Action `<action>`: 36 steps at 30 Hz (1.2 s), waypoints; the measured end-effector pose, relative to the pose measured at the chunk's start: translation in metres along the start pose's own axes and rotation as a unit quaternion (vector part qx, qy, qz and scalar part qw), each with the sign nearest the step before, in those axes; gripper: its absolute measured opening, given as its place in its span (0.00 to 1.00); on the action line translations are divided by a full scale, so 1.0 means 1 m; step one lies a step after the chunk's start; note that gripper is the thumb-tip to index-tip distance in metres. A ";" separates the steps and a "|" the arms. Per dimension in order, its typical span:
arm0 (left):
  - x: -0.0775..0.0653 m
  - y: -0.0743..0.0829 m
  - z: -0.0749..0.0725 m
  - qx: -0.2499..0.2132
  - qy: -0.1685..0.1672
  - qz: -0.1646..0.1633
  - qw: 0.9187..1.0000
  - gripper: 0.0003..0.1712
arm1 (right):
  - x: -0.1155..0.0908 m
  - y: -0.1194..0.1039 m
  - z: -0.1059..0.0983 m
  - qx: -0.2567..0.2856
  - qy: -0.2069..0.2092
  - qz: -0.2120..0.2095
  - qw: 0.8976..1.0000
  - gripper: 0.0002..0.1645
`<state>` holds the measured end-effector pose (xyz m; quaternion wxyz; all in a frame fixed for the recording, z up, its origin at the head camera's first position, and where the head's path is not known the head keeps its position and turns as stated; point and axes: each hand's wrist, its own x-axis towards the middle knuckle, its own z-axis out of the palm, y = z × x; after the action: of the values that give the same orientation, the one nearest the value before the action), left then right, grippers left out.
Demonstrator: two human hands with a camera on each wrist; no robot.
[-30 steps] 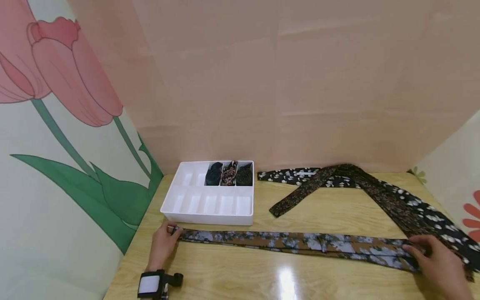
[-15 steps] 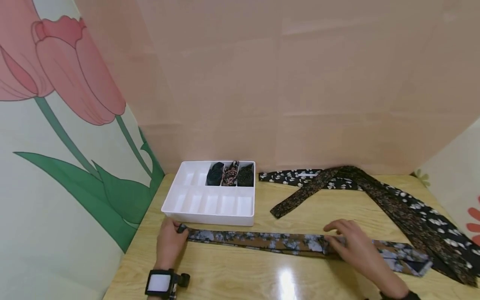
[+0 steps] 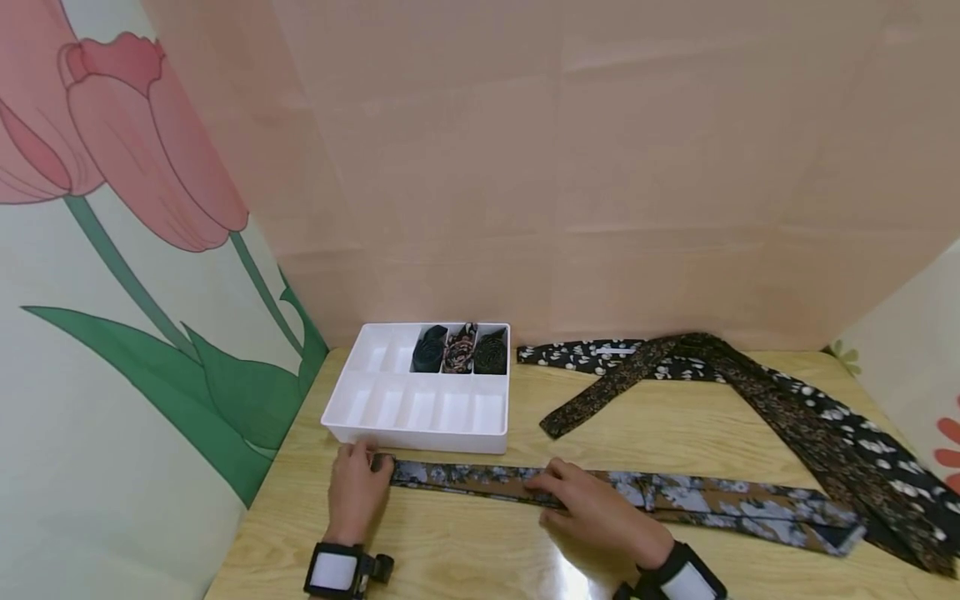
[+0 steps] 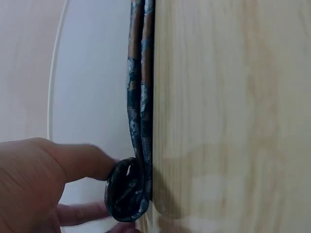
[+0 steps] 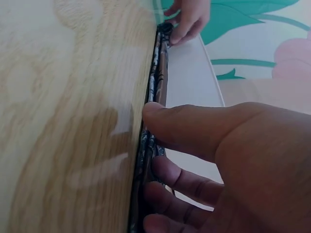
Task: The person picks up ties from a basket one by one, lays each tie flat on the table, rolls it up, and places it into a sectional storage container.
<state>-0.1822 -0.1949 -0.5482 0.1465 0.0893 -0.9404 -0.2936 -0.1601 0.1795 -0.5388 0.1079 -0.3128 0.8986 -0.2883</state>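
A brown necktie with blue-grey flowers (image 3: 690, 498) lies lengthwise across the table, folded double. Its narrow left end is rolled into a small coil (image 4: 119, 206), which my left hand (image 3: 356, 492) pinches between thumb and fingers. Partway along the necktie is my right hand (image 3: 600, 512), its fingertips resting on the cloth and its thumb along the near edge. In the right wrist view those fingers (image 5: 167, 170) are loosely bent and spread beside the layered cloth. The wide end of the necktie lies loose at the right.
Behind the left hand stands a white divided tray (image 3: 420, 440), with rolled neckties (image 3: 460, 350) in three of its back compartments. Two more neckties lie unrolled at the back right, one dark brown-patterned (image 3: 600, 400) across a black one with white flowers (image 3: 562, 353).
My right hand has left the necktie's wide end and moved left along it to its middle. My left hand has shifted slightly right, still holding the coiled end.
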 end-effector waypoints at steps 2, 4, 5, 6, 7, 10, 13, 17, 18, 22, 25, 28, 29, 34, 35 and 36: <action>0.000 0.000 0.000 0.002 -0.008 -0.011 1.000 0.16 | 0.000 -0.002 0.000 0.007 -0.004 0.007 1.000 0.25; 0.001 0.001 0.002 -0.006 -0.014 -0.017 1.000 0.17 | 0.001 -0.004 0.000 0.014 -0.007 0.011 1.000 0.25; 0.001 0.002 0.004 -0.013 -0.016 -0.016 1.000 0.17 | 0.001 -0.004 0.000 0.015 -0.006 0.013 1.000 0.25; 0.001 0.003 0.006 -0.022 -0.015 -0.013 1.000 0.16 | 0.002 -0.005 0.000 0.017 -0.006 0.013 1.000 0.25; 0.001 0.004 0.008 -0.030 -0.015 -0.005 0.999 0.16 | 0.002 -0.005 0.001 0.020 -0.007 0.014 1.000 0.24; -0.001 0.009 0.014 -0.040 -0.019 0.026 0.999 0.18 | 0.003 -0.003 0.003 0.021 -0.005 0.018 1.000 0.23; -0.004 0.013 0.018 -0.042 -0.028 0.057 0.997 0.17 | 0.002 -0.001 0.006 0.020 -0.003 0.022 1.000 0.23; -0.008 0.015 0.019 -0.048 -0.034 0.082 0.995 0.08 | 0.001 0.001 0.007 0.021 0.001 0.024 0.999 0.23; -0.008 0.015 0.020 -0.049 -0.035 0.087 0.994 0.05 | 0.000 0.001 0.007 0.022 0.003 0.023 1.000 0.23; -0.008 0.016 0.019 -0.054 -0.032 0.075 0.995 0.05 | -0.001 0.001 0.006 0.020 0.010 0.014 1.000 0.24; -0.009 0.018 0.018 -0.053 -0.046 0.036 0.997 0.14 | 0.000 0.001 0.005 0.017 0.013 0.012 1.000 0.24; -0.009 0.021 0.019 -0.059 -0.060 0.014 0.996 0.19 | 0.000 0.000 0.005 0.014 0.013 0.012 1.000 0.24; -0.009 0.022 0.020 -0.066 -0.065 0.019 0.995 0.19 | 0.000 0.000 0.005 0.012 0.013 0.014 1.000 0.24; -0.009 0.027 0.025 -0.083 -0.095 0.068 0.990 0.20 | 0.001 0.001 0.006 0.009 0.015 0.018 1.000 0.24; -0.009 0.028 0.025 -0.084 -0.105 0.073 0.988 0.20 | 0.002 0.002 0.006 0.009 0.015 0.017 1.000 0.24; -0.009 0.029 0.026 -0.086 -0.111 0.078 0.987 0.20 | 0.001 0.002 0.006 0.009 0.016 0.015 1.000 0.24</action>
<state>-0.1841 -0.1553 -0.5538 0.0709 -0.0301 -0.9262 -0.3690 -0.1598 0.1768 -0.5447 0.1007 -0.2933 0.9021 -0.3001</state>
